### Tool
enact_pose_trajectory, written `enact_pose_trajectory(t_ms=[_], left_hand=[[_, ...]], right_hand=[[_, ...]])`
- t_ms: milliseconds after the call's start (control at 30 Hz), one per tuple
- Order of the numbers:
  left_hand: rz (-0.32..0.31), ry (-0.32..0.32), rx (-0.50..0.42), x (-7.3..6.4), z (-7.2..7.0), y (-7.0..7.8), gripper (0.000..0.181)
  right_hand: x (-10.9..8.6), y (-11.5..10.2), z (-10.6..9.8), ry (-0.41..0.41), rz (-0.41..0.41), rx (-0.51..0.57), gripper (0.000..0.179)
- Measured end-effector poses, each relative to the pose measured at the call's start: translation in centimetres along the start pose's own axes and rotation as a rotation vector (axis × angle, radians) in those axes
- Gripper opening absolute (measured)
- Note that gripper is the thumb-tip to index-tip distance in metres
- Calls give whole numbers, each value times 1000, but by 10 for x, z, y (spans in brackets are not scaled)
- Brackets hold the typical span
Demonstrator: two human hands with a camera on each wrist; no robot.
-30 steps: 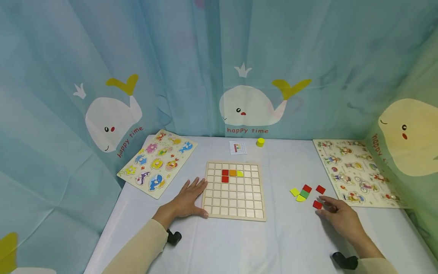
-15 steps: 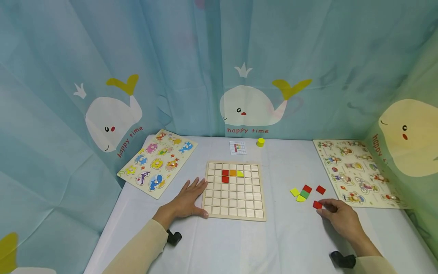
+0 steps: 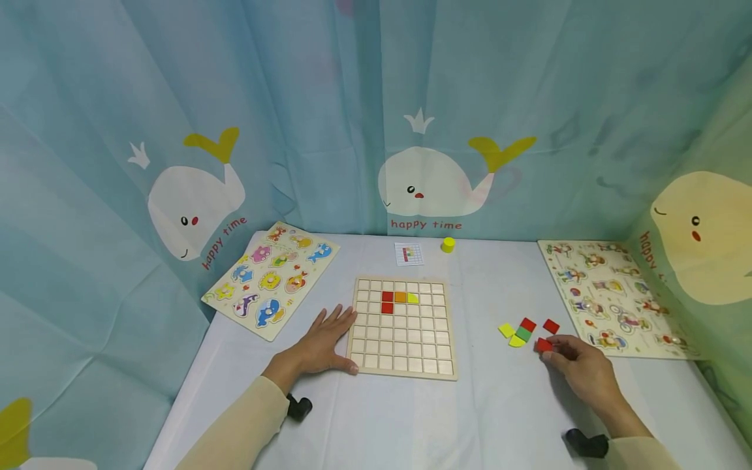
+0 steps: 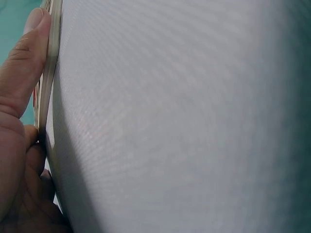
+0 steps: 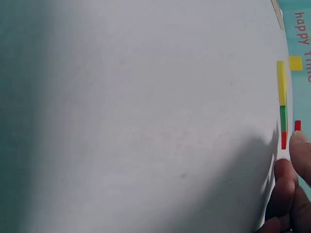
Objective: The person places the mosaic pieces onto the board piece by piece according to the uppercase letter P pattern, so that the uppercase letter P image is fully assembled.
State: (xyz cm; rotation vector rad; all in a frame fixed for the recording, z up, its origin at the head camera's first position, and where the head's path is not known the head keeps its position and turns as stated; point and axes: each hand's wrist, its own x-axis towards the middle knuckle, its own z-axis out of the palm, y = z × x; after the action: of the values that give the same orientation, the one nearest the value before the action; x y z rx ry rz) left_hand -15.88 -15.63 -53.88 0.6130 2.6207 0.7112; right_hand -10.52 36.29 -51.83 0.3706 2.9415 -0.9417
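Beside five tiles (image 3: pixel 523 334), the right grip (image 3: pixel 584 372) pinches one red tile (image 3: pixel 543 344).

grid board (image 3: pixel 407 328) is looking like smooth wood tbh, far card (image 3: pixel 409 254) is looking papery, tablecloth (image 3: pixel 411 421) is looking matt w/ creases

Close wrist cameras (seemingly sideways) share the downward head view's table (image 3: pixel 411 418).

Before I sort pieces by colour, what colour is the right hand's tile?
The held tile is red, seen best in the head view.
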Motion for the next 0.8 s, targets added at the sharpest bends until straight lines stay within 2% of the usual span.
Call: enact_pose_trajectory(t_ms=[300,600,800], left_hand=[[0,-8,-1,1,1,-2,125],[-6,-9,6,1,1,-1,125],[1,-7,-3,1,0,-1,124]], right_hand=[[0,-9,5,46,35,93,38],[3,-26,14,95,-70,137,33],[7,-40,20,118,-100,155,32]])
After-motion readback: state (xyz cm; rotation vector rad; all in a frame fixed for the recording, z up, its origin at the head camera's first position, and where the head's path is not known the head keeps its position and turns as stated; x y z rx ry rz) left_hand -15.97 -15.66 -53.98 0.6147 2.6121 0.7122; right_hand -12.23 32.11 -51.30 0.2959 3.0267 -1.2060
